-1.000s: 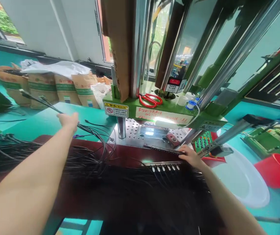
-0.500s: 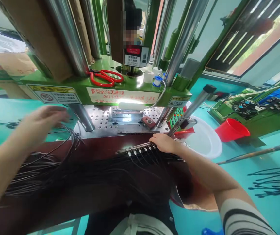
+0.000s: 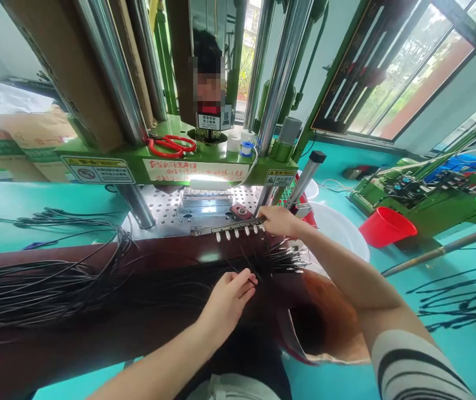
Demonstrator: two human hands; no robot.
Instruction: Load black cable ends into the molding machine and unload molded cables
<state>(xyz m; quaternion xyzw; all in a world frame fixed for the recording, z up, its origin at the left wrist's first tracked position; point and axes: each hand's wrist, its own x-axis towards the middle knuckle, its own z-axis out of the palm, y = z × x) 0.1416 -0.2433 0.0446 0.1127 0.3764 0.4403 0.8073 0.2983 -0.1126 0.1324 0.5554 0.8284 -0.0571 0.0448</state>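
The left hand (image 3: 227,300) is low in the middle, over the dark red surface (image 3: 166,256). Its grip is pinched tight on a thin black wire (image 3: 249,273), near where many wire ends (image 3: 290,258) with little silver tips poke out to the right. The right hand (image 3: 278,221) is higher up, close to the machine. Its grip is closed on the right end of a long metal bar (image 3: 221,228). The bar lies across the front edge of the shiny plate with holes (image 3: 166,208), and a row of small plugs (image 3: 236,234) hangs down from it. A big bunch of black wires (image 3: 41,289) lies on the surface to the left and spreads out far. Above is the big green machine (image 3: 146,161) with shiny poles. Red scissors (image 3: 171,145) lie on top of its green shelf. To the right, a white bowl (image 3: 344,236) and a red bucket (image 3: 387,228) sit on the blue-green floor (image 3: 429,333).
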